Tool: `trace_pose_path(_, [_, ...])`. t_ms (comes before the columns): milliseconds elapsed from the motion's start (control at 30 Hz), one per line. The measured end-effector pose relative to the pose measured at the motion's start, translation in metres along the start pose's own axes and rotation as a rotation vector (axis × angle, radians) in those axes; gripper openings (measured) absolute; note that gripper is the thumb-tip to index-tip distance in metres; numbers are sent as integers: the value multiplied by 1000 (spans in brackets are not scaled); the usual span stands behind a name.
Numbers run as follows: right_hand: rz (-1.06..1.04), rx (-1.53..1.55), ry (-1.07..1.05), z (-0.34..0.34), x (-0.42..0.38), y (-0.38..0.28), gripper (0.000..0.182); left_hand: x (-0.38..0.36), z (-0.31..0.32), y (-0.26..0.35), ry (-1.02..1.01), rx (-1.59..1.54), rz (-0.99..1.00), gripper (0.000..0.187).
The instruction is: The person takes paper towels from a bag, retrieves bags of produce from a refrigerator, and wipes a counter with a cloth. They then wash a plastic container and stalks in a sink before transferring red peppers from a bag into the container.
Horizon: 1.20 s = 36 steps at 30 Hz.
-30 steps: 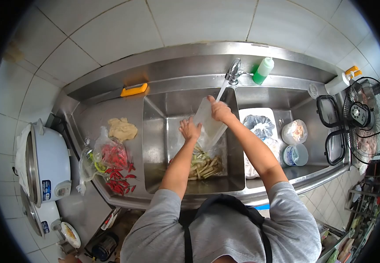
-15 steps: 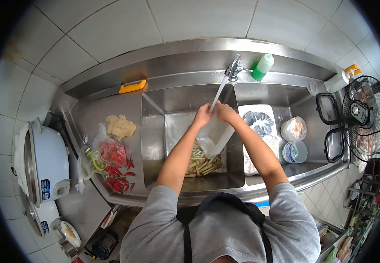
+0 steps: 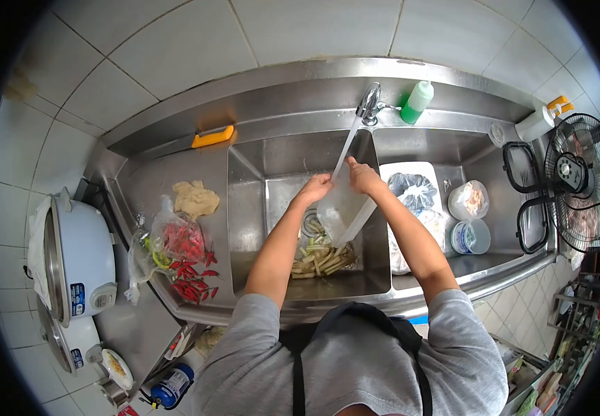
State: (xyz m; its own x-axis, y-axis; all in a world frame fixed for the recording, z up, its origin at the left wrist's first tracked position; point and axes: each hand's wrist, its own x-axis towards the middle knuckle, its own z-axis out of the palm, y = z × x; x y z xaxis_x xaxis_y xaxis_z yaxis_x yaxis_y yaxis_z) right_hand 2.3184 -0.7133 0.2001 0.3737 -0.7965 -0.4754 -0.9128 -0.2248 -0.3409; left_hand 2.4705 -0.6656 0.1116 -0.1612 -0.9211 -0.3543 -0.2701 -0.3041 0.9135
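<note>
Water runs from the faucet (image 3: 368, 104) between my two hands. My left hand (image 3: 314, 189) is closed on the left edge of a clear plastic container (image 3: 336, 211). On its other side my right hand (image 3: 363, 177) grips the container too, with one finger pointing up. The container is tilted over the left sink basin (image 3: 246, 208), and its lower end is at a pile of pale, cut stalks (image 3: 324, 259) on the basin floor. A round drain (image 3: 310, 223) shows beside the container.
Red chilies (image 3: 192, 277), a plastic bag and a tan cloth (image 3: 196, 199) lie on the left counter, below a yellow-handled knife (image 3: 212, 137). The right basin holds a white tray (image 3: 390, 169) and two tubs (image 3: 468, 200). A green bottle (image 3: 417, 102) stands behind.
My left hand and the container have shifted a little, and the drain now shows. The view has moved slightly. Water still runs.
</note>
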Motion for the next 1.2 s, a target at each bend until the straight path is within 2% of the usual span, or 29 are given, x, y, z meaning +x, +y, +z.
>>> trace_pose_path(33, [-3,-6,-6,-2,-1,0,42,0,0,4,0,2,1,24])
trace_pose_path(100, [-3,-8,-16,-1,-2,0,41,1,0,8,25,105,-131,21])
trace_pose_path(133, [-18,-23,-11,-1,0,1,40,-1,1,8,23,106,-132,21])
trace_pose_path(200, [-31,-35,-6,-1,0,1,39,-4,2,7,37,10,-6,23])
trace_pose_path(333, [-38,-25,12,-1,-2,0,37,2,2,2,37,57,-63,23])
trace_pose_path(400, [-43,-26,19,-3,-3,-1,37,7,0,-4,46,44,30,23])
trace_pose_path(500, [-28,8,67,-8,-6,-3,36,11,0,-8,51,-5,63,22])
trace_pose_path(533, [-18,15,61,-8,-9,-3,36,10,0,-4,49,-4,62,22])
trace_pose_path(600, [-8,23,57,-5,-6,-4,36,12,-1,5,204,175,-38,21])
trace_pose_path(633, [-31,31,75,-2,-1,-4,36,11,-1,7,201,175,-41,21])
trace_pose_path(700, [-55,40,91,4,1,-5,36,13,-5,10,293,56,114,21])
trace_pose_path(767, [-230,22,371,7,-3,-10,38,11,-13,12,312,45,103,22])
trace_pose_path(833, [-203,17,358,11,2,-13,41,-4,-20,32,556,386,209,30])
trace_pose_path(867, [-173,7,349,12,7,-14,44,-13,-22,41,554,448,201,41])
trace_pose_path(1000, [-167,5,279,14,18,-18,56,-34,-24,44,542,501,168,47])
trace_pose_path(1067, [-213,-138,394,10,15,-19,65,-41,-25,36,585,421,485,54])
trace_pose_path(1200, [-264,-166,274,2,-1,-18,70,-50,-23,20,553,291,490,56])
